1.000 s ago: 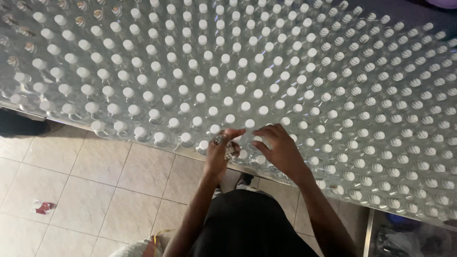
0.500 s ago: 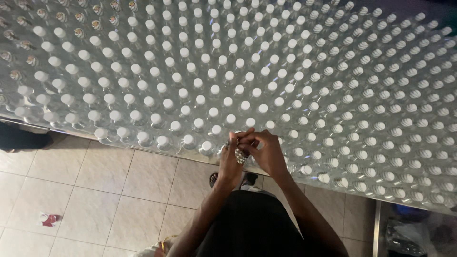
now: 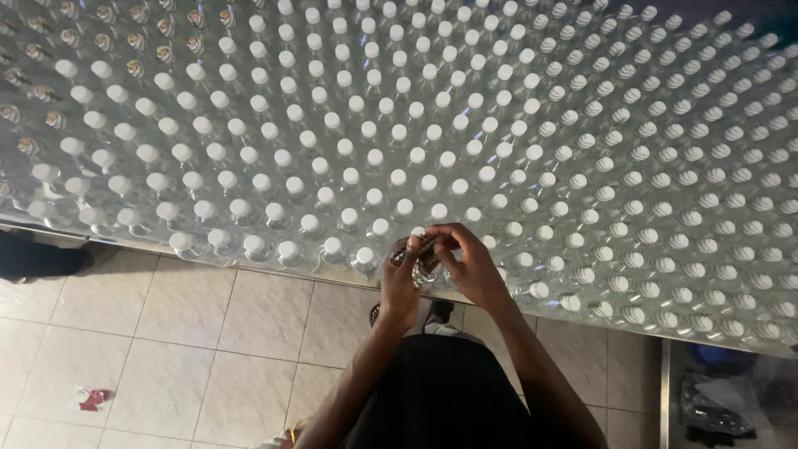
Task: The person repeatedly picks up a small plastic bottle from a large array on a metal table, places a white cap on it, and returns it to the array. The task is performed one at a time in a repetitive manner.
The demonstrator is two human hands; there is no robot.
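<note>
A clear bottle (image 3: 422,259) at the near edge of the table (image 3: 50,226) was gripped by both hands. The left hand (image 3: 401,281) was closed around its body from the near side, while the fingers of the right hand (image 3: 470,264) were curled narrowly over its top. Just beside it, along the same near edge, capped bottles (image 3: 365,256) were ranged in a row. Farther back, the whole table was covered by a dense field of white-capped bottles (image 3: 465,133), and uncapped bottles (image 3: 108,40) were seen toward its far left corner.
</note>
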